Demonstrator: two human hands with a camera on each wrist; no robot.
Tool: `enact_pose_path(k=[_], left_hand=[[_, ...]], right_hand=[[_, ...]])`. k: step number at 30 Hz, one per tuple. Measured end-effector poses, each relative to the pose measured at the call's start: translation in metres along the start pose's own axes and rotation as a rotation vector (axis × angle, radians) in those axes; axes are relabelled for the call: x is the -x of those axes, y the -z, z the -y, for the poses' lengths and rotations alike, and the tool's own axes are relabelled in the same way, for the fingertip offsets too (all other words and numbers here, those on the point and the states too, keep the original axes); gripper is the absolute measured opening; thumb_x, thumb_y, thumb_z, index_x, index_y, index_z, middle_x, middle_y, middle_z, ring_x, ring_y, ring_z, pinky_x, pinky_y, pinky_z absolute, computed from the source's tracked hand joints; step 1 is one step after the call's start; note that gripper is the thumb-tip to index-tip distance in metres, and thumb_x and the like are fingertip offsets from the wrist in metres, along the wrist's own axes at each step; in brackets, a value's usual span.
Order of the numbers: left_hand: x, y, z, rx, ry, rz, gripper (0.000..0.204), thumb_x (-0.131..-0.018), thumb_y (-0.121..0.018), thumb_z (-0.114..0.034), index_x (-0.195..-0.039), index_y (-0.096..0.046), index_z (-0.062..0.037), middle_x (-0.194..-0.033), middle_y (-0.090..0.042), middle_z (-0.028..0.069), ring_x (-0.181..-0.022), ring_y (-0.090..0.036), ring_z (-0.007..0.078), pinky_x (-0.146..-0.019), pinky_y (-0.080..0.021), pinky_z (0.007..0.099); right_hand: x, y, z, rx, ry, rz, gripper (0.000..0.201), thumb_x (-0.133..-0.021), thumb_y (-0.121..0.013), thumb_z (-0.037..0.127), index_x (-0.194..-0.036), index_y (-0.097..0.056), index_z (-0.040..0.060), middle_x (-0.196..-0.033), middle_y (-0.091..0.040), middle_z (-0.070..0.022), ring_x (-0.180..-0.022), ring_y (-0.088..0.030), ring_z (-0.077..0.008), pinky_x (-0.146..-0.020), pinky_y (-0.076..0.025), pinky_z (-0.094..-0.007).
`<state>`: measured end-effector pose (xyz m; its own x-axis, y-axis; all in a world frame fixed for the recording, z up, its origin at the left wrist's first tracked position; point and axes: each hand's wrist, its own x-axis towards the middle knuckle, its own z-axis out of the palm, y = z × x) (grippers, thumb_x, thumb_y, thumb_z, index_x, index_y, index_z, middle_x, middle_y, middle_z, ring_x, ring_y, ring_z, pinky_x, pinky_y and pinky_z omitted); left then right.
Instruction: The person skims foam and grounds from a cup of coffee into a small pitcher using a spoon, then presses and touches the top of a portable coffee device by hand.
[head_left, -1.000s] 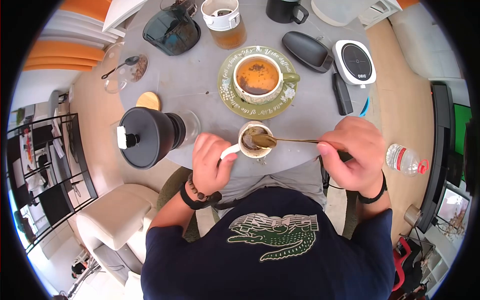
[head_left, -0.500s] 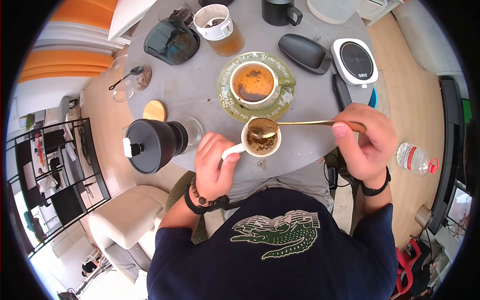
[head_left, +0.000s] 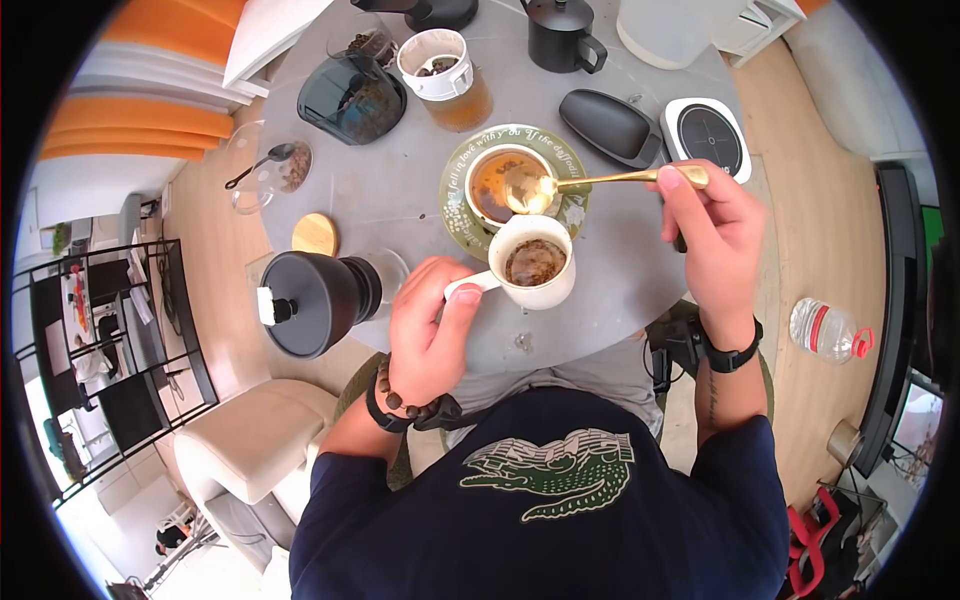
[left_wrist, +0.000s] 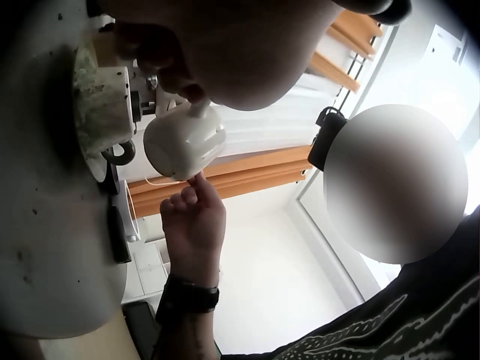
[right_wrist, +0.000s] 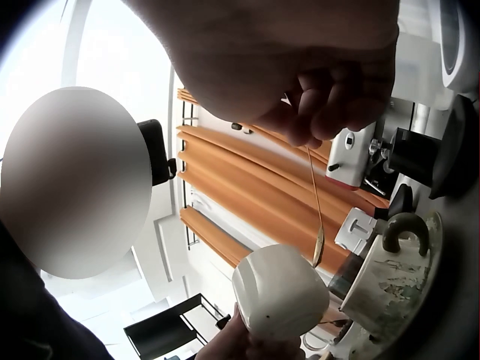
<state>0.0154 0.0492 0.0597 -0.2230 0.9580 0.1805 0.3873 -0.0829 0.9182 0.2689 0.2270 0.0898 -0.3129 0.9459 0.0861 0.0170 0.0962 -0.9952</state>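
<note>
In the head view my left hand (head_left: 430,320) grips the handle of a small white cup (head_left: 548,292) with dark, bitty liquid inside. My right hand (head_left: 718,230) pinches the handle end of a gold spoon (head_left: 620,178). The spoon's bowl overlaps a larger teacup (head_left: 480,205) of amber tea with dark specks, which stands on a green lettered saucer (head_left: 460,225). From the right wrist the spoon (right_wrist: 318,217) slants down beside the raised white cup (right_wrist: 281,289). The left wrist view shows that cup (left_wrist: 180,142) from below, off the table.
A black grinder (head_left: 310,305) lies at the left by a wooden lid (head_left: 315,235). Behind are a dark tinted container (head_left: 352,100), a white-rimmed jar (head_left: 450,95) and a black pot (head_left: 562,40). At right sit a black tray (head_left: 605,128) and a white scale (head_left: 708,138).
The spoon has come out of the white cup and moved forward over the larger teacup, the right hand moving with it. My left hand has lifted the white cup closer to the teacup.
</note>
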Motion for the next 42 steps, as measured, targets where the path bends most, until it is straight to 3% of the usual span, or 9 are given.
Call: enact_pose_path(k=[6, 16, 35, 41, 42], left_hand=[[-0.002, -0.009, -0.013, 0.045, 0.123, -0.011, 0.023, -0.114, -0.065, -0.017, -0.102, -0.068, 0.0026, -0.086, -0.063, 0.0084, -0.077, -0.057, 0.0203, -0.071, -0.045, 0.0356], [-0.007, -0.012, -0.018, 0.187, 0.281, 0.000, 0.037, -0.120, -0.061, -0.029, -0.098, -0.067, -0.0004, -0.081, -0.057, -0.0006, -0.077, -0.048, 0.0091, -0.069, -0.042, 0.0308], [-0.004, -0.016, -0.020, 0.276, 0.323, 0.003, 0.046, -0.121, -0.059, -0.036, -0.092, -0.064, -0.0014, -0.079, -0.054, -0.0031, -0.076, -0.044, 0.0080, -0.068, -0.040, 0.0301], [-0.002, -0.016, -0.020, 0.267, 0.294, -0.002, 0.041, -0.120, -0.061, -0.032, -0.095, -0.065, -0.0012, -0.080, -0.055, -0.0018, -0.075, -0.045, 0.0083, -0.068, -0.040, 0.0307], [-0.005, -0.014, -0.019, 0.207, 0.265, -0.012, 0.036, -0.119, -0.063, -0.029, -0.096, -0.066, -0.0008, -0.080, -0.057, 0.0010, -0.074, -0.048, 0.0117, -0.069, -0.042, 0.0326]], right_hand=[[-0.007, 0.009, -0.006, 0.073, -0.052, 0.075, 0.021, -0.111, -0.076, 0.019, -0.101, -0.080, 0.0006, -0.068, -0.060, 0.0069, -0.061, -0.052, -0.0020, -0.057, -0.035, -0.0226], [-0.014, 0.007, -0.005, 0.075, -0.084, 0.078, 0.024, -0.111, -0.076, 0.021, -0.097, -0.080, 0.0017, -0.065, -0.059, 0.0066, -0.058, -0.049, -0.0018, -0.056, -0.033, -0.0236], [-0.013, 0.009, -0.007, 0.101, -0.119, 0.075, 0.027, -0.111, -0.074, 0.022, -0.093, -0.079, 0.0036, -0.063, -0.057, 0.0064, -0.056, -0.048, -0.0022, -0.054, -0.033, -0.0240], [-0.014, 0.008, -0.009, 0.115, -0.140, 0.064, 0.028, -0.111, -0.074, 0.023, -0.092, -0.080, 0.0037, -0.063, -0.058, 0.0059, -0.055, -0.049, -0.0027, -0.054, -0.033, -0.0235], [-0.017, 0.004, -0.011, 0.116, -0.161, 0.055, 0.028, -0.111, -0.074, 0.024, -0.092, -0.080, 0.0038, -0.063, -0.058, 0.0057, -0.054, -0.049, -0.0029, -0.053, -0.034, -0.0235]])
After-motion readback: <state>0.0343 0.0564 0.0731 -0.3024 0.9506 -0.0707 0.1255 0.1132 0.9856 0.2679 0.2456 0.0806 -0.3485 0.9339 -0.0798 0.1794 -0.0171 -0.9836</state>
